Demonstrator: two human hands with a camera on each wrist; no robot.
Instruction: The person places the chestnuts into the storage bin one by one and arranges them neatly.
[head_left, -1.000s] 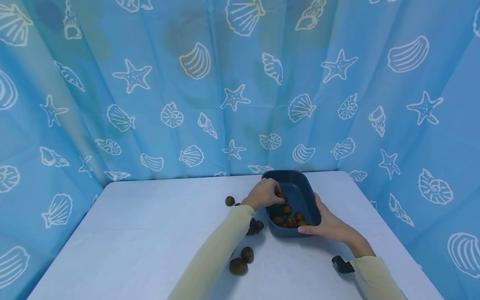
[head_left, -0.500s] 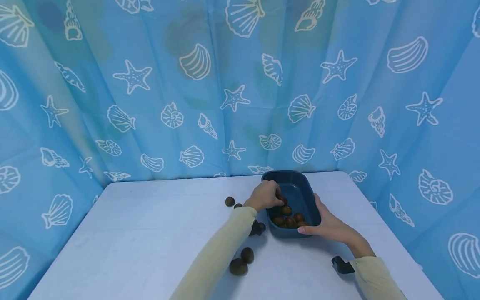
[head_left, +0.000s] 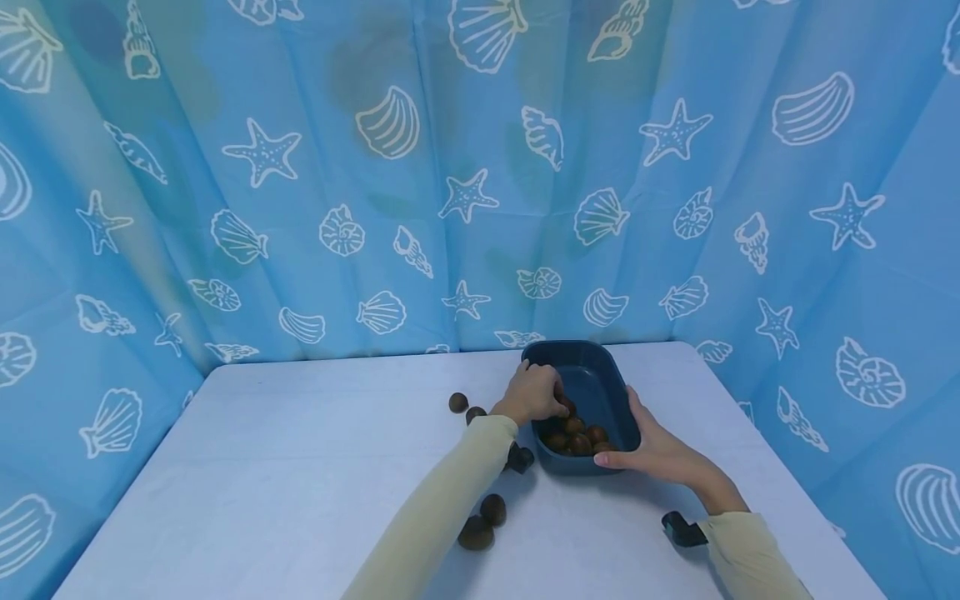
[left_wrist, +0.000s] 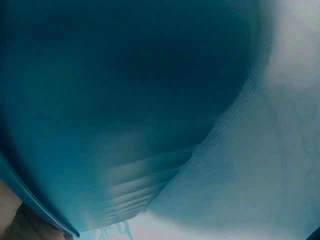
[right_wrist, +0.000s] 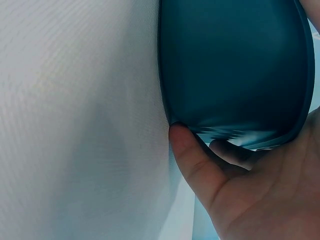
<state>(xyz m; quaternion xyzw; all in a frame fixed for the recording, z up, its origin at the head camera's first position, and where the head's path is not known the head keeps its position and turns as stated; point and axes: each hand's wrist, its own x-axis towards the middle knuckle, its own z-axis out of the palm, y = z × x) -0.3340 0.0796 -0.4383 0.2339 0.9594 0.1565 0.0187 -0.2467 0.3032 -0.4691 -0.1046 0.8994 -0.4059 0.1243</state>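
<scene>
My left hand (head_left: 534, 393) reaches over the left rim of a dark blue oblong bin (head_left: 600, 396), fingers curled down around a small round brown fruit (head_left: 568, 407). Several more brown fruits (head_left: 579, 443) lie bunched at the bin's near end. My right hand (head_left: 663, 450) grips the near right corner, thumb on the near rim and fingers along the right outer side. In the right wrist view, its thumb (right_wrist: 192, 160) presses at the bin's edge. The left wrist view is mostly the bin's ridged outer wall (left_wrist: 140, 180), with part of the left hand at the lower left.
Two brown fruits (head_left: 492, 509) lie on the white table (head_left: 315, 467) near its front middle. More lie left of the bin, including one fruit (head_left: 458, 402) and others partly behind the left forearm. A blue shell-patterned curtain (head_left: 420, 208) stands along the table's back and sides.
My left hand has shifted slightly right and toward the near end inside the bin, and the fruit at its fingertips has moved closer to the others. The right hand keeps its grip.
</scene>
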